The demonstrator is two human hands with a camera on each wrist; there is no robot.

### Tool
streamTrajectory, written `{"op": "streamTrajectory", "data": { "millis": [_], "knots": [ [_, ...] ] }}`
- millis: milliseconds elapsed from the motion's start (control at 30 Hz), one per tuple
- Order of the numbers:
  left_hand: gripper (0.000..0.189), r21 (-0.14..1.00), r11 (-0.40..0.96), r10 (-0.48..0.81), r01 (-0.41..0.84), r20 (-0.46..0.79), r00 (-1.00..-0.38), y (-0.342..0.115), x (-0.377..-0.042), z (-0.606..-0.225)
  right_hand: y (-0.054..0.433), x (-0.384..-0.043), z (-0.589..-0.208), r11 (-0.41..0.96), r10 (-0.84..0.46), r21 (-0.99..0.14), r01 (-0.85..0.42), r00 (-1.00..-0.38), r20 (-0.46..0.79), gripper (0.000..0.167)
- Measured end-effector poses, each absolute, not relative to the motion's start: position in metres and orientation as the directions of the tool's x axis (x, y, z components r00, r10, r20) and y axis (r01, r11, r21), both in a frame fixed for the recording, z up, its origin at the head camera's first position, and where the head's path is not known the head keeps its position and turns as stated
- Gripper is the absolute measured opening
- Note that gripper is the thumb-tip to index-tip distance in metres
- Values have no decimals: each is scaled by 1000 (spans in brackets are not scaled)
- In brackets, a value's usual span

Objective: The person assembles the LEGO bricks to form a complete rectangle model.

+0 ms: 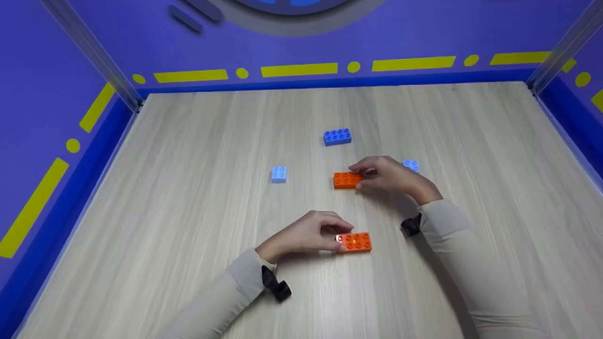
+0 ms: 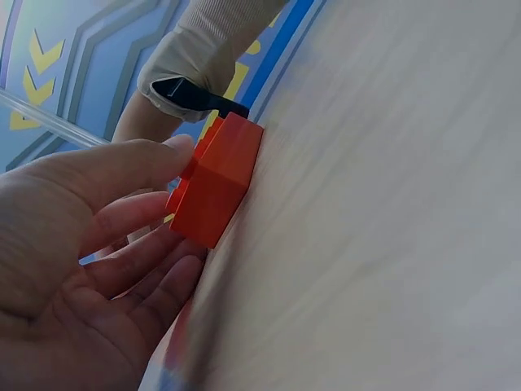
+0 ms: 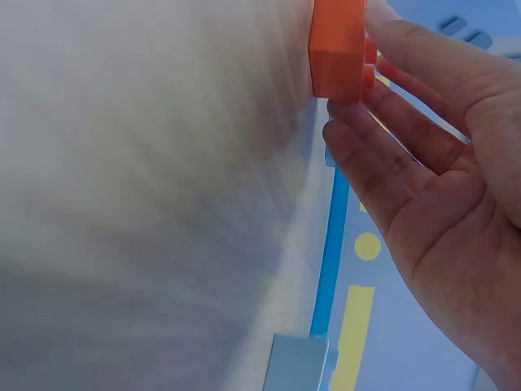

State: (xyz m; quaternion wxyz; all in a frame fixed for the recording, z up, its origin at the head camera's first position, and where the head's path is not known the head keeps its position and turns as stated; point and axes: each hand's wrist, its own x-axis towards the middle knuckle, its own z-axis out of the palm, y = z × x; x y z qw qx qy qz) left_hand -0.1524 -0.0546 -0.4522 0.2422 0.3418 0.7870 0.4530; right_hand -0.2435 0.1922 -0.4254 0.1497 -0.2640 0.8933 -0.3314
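Observation:
Two orange bricks, each with two rows of studs, lie on the wooden table. My left hand [image 1: 311,231] grips the left end of the nearer orange brick [image 1: 356,242], thumb at its front and forefinger behind. In the left wrist view the thumb overlaps the studs of this orange brick [image 2: 218,183], and the other fingers curve below it. Farther back, my right hand [image 1: 388,175] holds the right end of the second orange brick [image 1: 346,181] between thumb and fingers. The right wrist view shows that orange brick [image 3: 338,50] at the fingertips.
A darker blue brick [image 1: 337,137] lies beyond the right hand's brick. One light blue brick [image 1: 279,174] sits to the left; another light blue brick [image 1: 411,165] is partly hidden behind the right hand. Blue walls [image 1: 301,52] with yellow marks border the wooden table [image 1: 198,188].

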Motion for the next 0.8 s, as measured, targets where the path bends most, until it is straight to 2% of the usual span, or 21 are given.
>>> {"op": "streamTrajectory", "data": {
  "millis": [433,800],
  "knots": [
    [36,860,378,771,344,-87,-631,-52,-152,-448,192,-242,-428,658,-587,-621,-426,-807,-67,41],
    [30,838,387,775,384,-69,-628,-54,-155,-446,194,-239,-427,638,-592,-645,-421,-804,-61,39]
  ]
}}
